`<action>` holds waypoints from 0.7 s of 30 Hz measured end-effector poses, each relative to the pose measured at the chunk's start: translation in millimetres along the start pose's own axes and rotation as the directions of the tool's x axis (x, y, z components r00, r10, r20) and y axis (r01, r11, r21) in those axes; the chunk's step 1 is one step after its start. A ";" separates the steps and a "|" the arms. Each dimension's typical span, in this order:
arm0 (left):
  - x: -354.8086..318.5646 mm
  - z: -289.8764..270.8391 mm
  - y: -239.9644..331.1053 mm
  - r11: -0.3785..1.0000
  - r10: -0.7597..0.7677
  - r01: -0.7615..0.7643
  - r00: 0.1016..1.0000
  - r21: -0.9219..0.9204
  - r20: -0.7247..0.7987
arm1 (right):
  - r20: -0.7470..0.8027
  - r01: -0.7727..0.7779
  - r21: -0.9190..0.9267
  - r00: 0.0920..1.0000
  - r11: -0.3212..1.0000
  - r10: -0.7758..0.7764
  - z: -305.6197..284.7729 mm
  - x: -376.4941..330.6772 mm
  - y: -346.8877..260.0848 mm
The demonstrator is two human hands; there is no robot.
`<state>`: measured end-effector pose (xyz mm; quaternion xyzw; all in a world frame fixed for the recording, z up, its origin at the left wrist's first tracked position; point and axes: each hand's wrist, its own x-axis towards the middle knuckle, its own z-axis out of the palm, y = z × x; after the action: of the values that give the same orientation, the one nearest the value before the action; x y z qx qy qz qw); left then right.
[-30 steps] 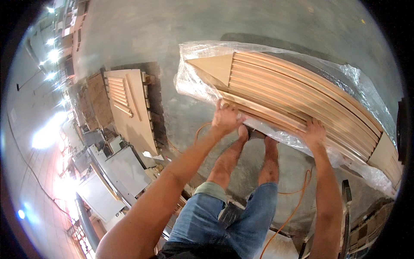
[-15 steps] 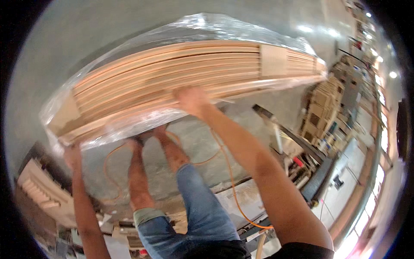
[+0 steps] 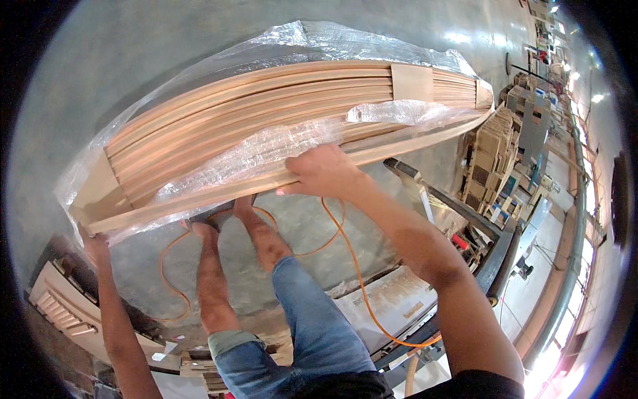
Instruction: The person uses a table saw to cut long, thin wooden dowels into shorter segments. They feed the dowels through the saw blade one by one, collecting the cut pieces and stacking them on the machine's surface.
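A long stack of pale wooden strips lies before me in clear plastic wrap. The nearest strip stands apart from the others along its length, with crumpled wrap between. My right hand is closed around this strip near its middle, thumb on the near side. At the strip's far left end, my left hand grips it; its fingers are partly hidden. Pieces of cardboard sit around the stack at the left end and toward the right.
An orange hose loops over the grey floor around my feet. To the right stand a dark metal frame and piled cut wooden pieces. A slotted wooden panel lies at the lower left.
The nearest strip has come away from the stack toward me, with both hands on it. Plastic wrap has bunched up over the stack behind it. My left hand has shifted slightly left.
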<state>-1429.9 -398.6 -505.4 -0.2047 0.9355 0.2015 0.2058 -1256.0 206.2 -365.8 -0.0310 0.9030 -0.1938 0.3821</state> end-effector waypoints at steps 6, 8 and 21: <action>-9.8 -1.3 0.2 0.976 0.041 -0.036 0.999 -0.216 0.017 | 0.081 -0.035 -0.017 0.996 0.999 0.037 -26.9 -28.0 -4.3; -10.7 4.8 1.4 0.980 0.018 -0.014 1.000 -0.200 0.022 | 0.093 -0.051 -0.029 0.994 0.998 0.053 -28.7 -34.5 -5.7; -84.7 -114.2 -162.8 0.944 0.156 -0.175 0.984 -0.278 -0.089 | -0.184 0.191 0.027 0.966 0.981 -0.183 -71.5 -55.1 -51.7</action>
<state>-1318.1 -561.8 -418.2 -0.1595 0.9168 0.3439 0.1259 -1272.1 193.0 -263.9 -0.0897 0.9225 -0.2510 0.2793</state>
